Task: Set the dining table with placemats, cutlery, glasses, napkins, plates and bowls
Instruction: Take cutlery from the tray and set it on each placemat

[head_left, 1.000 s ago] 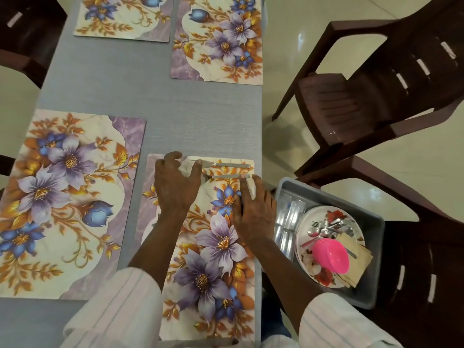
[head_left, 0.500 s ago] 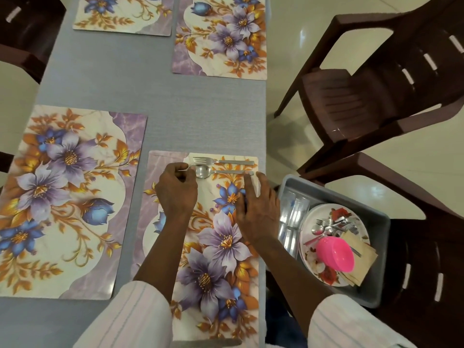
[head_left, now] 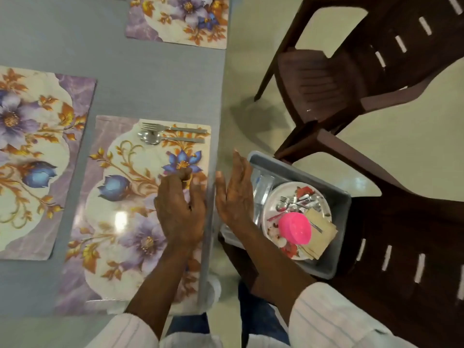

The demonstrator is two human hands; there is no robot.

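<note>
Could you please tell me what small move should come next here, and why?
Probably reach the right hand into the grey tub for the next item: the fork and spoon already lie on the near placemat, and that hand hovers open beside the tub, holding nothing.

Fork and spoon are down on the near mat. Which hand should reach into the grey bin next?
Right. The right hand is open and sits beside the grey bin; the left hand is over the placemat, farther away.

Two hands (head_left: pixel 180 209), two chairs (head_left: pixel 326 79), one pink bowl (head_left: pixel 295 228), one tub (head_left: pixel 288 167).
</note>
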